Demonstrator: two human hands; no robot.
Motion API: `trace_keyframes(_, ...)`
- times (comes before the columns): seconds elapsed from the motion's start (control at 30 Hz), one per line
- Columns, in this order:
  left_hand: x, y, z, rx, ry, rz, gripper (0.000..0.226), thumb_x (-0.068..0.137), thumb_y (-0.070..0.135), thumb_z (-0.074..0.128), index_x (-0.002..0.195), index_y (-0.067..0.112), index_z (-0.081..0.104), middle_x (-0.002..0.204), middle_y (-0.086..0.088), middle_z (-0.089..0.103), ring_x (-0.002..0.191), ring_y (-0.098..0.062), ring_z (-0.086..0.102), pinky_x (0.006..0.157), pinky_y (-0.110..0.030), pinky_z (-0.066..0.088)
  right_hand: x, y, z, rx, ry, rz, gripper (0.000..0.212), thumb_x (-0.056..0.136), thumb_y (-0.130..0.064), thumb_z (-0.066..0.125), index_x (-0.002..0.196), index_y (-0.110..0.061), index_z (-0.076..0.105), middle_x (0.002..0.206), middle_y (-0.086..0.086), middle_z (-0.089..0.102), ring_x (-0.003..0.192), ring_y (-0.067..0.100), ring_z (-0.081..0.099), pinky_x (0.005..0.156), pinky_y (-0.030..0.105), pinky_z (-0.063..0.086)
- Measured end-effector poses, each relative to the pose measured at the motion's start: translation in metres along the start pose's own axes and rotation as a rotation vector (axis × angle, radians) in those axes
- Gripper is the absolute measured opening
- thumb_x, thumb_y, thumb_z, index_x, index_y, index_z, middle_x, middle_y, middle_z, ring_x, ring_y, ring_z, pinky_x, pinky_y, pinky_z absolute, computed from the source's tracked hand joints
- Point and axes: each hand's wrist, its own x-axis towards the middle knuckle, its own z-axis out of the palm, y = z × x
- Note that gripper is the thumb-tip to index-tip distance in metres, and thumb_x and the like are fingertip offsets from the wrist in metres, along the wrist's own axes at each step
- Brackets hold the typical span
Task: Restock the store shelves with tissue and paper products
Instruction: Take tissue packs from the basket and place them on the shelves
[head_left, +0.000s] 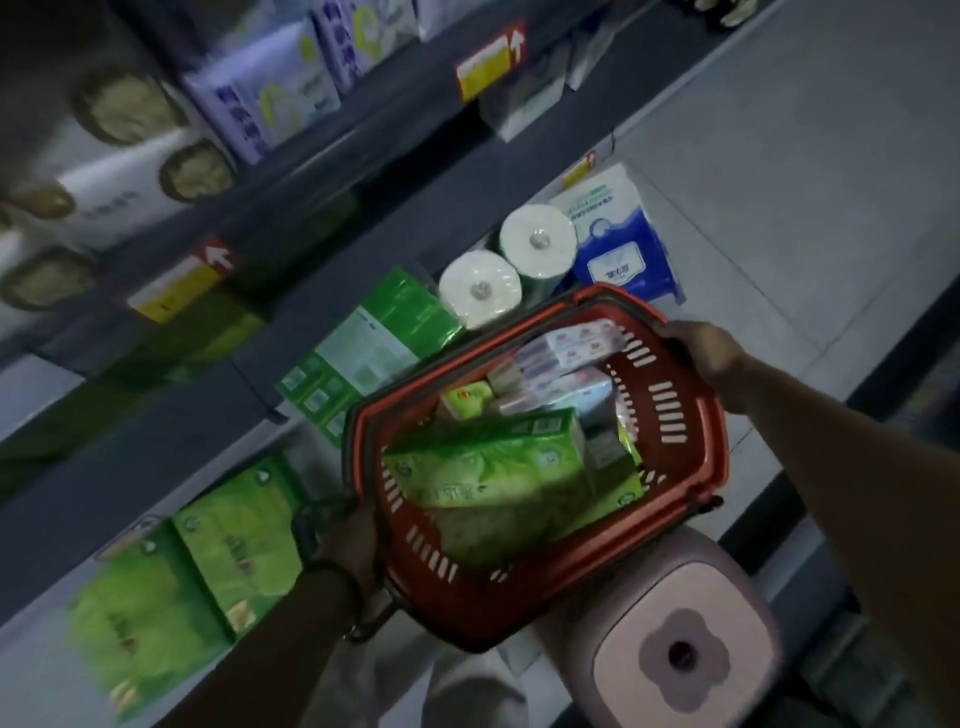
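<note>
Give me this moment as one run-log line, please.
left hand: grips red plastic basket, near rim | right hand: grips far rim | contents: green tissue packs, pink-white packs | place: beside grey shelves

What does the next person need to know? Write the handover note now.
Left hand grips the red basket at its near corner; right hand grips the far rim.
The basket holds a green tissue pack and pink-and-white packs.
The shelf beside it already carries green packs, two white rolls and a blue pack.
Left to do: free a hand and shelve the basket's contents.
</note>
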Motion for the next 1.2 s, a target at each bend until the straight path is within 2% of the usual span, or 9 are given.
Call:
trace_keyframes(0.13, 0.037, 0.003, 0.021, 0.088, -0.061, 0.011, 0.057, 0.085, 0.071, 0.067, 0.096, 0.017, 0.082, 0.094, -0.006, 0.082, 0.098, -0.035, 0.074, 0.095, -0.054, 0.059, 0.02, -0.01, -0.015, -0.003, -0.042, -0.053, 0.031, 0.106, -0.028, 0.056, 0.118, -0.001, 0.067, 0.101, 0.019, 0.075, 0.066, 0.023, 0.076, 0.055, 0.03, 0.063)
trace_keyframes(0.3, 0.048, 0.005, 0.053, 0.152, 0.006, -0.021, 0.032, 0.087, 0.041, 0.077, 0.104, 0.014, 0.075, 0.094, -0.013, 0.078, 0.088, -0.033, 0.073, 0.088, -0.055, 0.062, 0.036, 0.002, -0.024, -0.084, -0.04, -0.125, 0.079, 0.068, -0.049, 0.092, 0.131, -0.008, 0.07, 0.118, 0.024, 0.074, 0.082, 0.029, 0.078, 0.082, 0.043, 0.068)
trace_keyframes(0.43, 0.024, 0.007, 0.067, 0.254, 0.163, 0.134, 0.042, 0.074, 0.046, 0.075, 0.099, 0.012, 0.072, 0.098, -0.015, 0.074, 0.087, -0.035, 0.069, 0.087, -0.048, 0.061, -0.01, 0.011, 0.001, -0.317, 0.319, -0.399, 0.006, 0.097, -0.047, 0.071, 0.099, -0.048, 0.065, 0.101, -0.009, 0.076, 0.093, 0.019, 0.075, 0.088, 0.035, 0.061)
trace_keyframes(0.5, 0.008, 0.007, 0.068, 0.437, 0.328, 0.286, 0.056, 0.082, 0.05, 0.069, 0.112, 0.002, 0.062, 0.116, -0.025, 0.064, 0.102, -0.044, 0.063, 0.092, -0.053, 0.056, -0.033, 0.021, 0.023, -0.193, 0.234, -0.424, 0.012, 0.102, -0.038, 0.07, 0.113, -0.043, 0.071, 0.099, -0.018, 0.071, 0.094, 0.008, 0.069, 0.077, 0.014, 0.055)
trace_keyframes(0.57, -0.009, 0.011, 0.071, 0.575, 0.394, 0.4, 0.06, 0.09, 0.04, 0.067, 0.132, 0.003, 0.045, 0.14, -0.026, 0.044, 0.128, -0.048, 0.046, 0.108, -0.056, 0.043, -0.041, 0.04, 0.043, -0.261, 0.044, -0.319, 0.037, 0.098, -0.04, 0.073, 0.132, -0.025, 0.068, 0.106, -0.009, 0.071, 0.096, 0.01, 0.067, 0.075, 0.017, 0.052)
trace_keyframes(0.73, -0.01, 0.023, 0.081, 0.839, 0.037, 0.668, 0.032, 0.091, 0.029, 0.072, 0.117, 0.021, 0.055, 0.133, -0.011, 0.05, 0.125, -0.034, 0.053, 0.103, -0.039, 0.046, -0.039, 0.068, 0.078, -0.639, 0.045, -0.187, 0.095, 0.05, -0.07, 0.094, 0.126, -0.021, 0.066, 0.118, 0.0, 0.072, 0.113, 0.024, 0.069, 0.102, 0.041, 0.056)
trace_keyframes(0.9, -0.023, 0.049, 0.087, 1.033, -0.134, 0.849, 0.049, 0.088, 0.031, 0.079, 0.13, 0.019, 0.056, 0.135, -0.009, 0.05, 0.125, -0.029, 0.056, 0.106, -0.042, 0.049, -0.045, 0.068, 0.077, -0.595, 0.041, -0.223, 0.057, 0.077, -0.035, 0.093, 0.116, -0.015, 0.057, 0.102, 0.004, 0.064, 0.1, 0.027, 0.062, 0.081, 0.036, 0.053)
trace_keyframes(1.07, -0.059, 0.086, 0.081, 1.154, -0.163, 1.104, 0.095, 0.071, 0.03, 0.093, 0.15, 0.021, 0.041, 0.145, -0.01, 0.046, 0.13, -0.033, 0.052, 0.109, -0.048, 0.048, -0.088, 0.048, 0.086, -0.354, -0.009, -0.392, 0.056, 0.062, -0.045, 0.094, 0.101, -0.03, 0.057, 0.089, 0.012, 0.065, 0.08, 0.018, 0.06, 0.075, 0.041, 0.055)
trace_keyframes(1.2, -0.115, 0.122, 0.065, 1.083, -0.354, 1.187, 0.112, 0.071, 0.025, 0.093, 0.161, 0.03, 0.027, 0.157, -0.004, 0.046, 0.142, -0.022, 0.048, 0.115, -0.041, 0.045, -0.143, -0.003, 0.083, -0.328, -0.102, -0.548, 0.047, 0.075, -0.006, 0.095, 0.11, -0.009, 0.064, 0.087, -0.004, 0.062, 0.069, -0.013, 0.058, 0.065, 0.007, 0.042)
